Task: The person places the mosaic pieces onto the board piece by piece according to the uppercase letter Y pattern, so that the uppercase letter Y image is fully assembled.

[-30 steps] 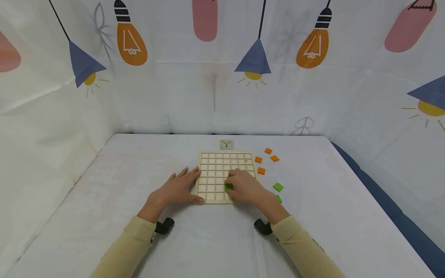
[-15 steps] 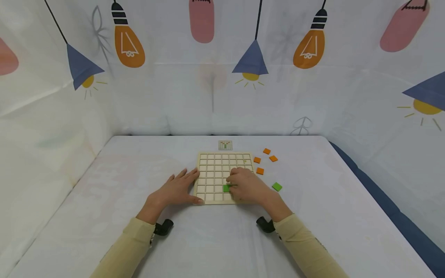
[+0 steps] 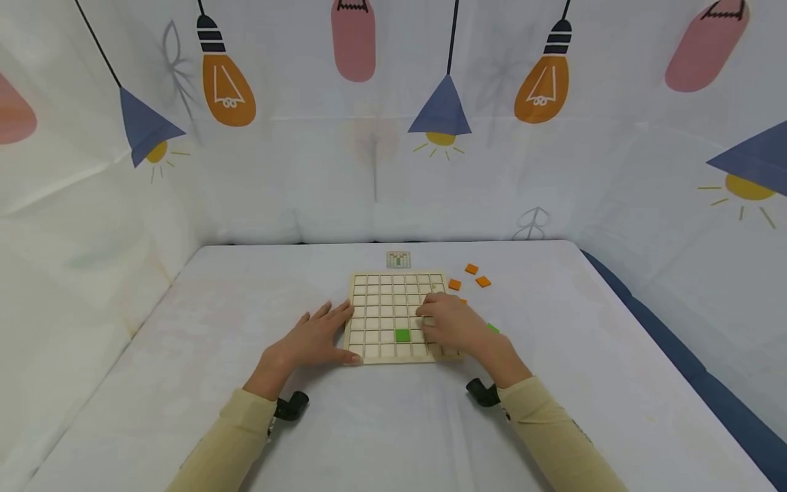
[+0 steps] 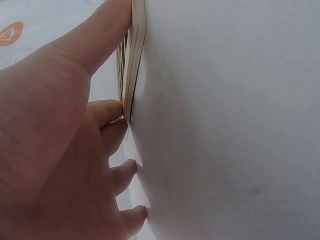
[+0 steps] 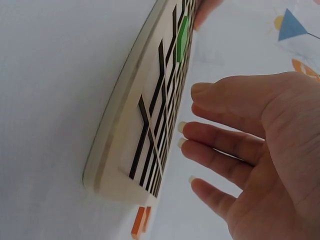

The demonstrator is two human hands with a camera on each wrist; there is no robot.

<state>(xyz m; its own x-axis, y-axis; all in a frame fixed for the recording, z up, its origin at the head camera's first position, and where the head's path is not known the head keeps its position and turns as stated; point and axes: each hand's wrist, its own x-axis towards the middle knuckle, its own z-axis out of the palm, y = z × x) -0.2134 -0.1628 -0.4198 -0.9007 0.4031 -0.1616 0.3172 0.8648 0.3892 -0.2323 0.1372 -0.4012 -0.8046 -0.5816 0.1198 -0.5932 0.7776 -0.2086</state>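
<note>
A pale wooden grid board point(image 3: 372, 311) lies on the table, with one green square tile point(image 3: 402, 335) seated in a cell of its lower middle. My left hand point(image 3: 310, 338) is spread at the board's left side, thumb at the near corner and fingertips along the edge. In the left wrist view, that thumb touches the board's rim point(image 4: 136, 55). Over the right part of the board hovers my right hand point(image 3: 456, 326). The right wrist view shows its fingers point(image 5: 220, 140) loosely bent, nothing between them, apart from the board and the green tile point(image 5: 183, 40).
Several orange tiles point(image 3: 484, 281) lie off the board's upper right corner. Another green tile point(image 3: 493, 328) peeks out beyond the right hand. A small card with a coloured grid pattern point(image 3: 398, 260) sits behind the board. A printed cloth point(image 3: 375, 137) hangs past the table's far edge.
My right hand has let go of the green tile, now lying in its cell, and has moved right across the board. The left hand stays at the board's edge.
</note>
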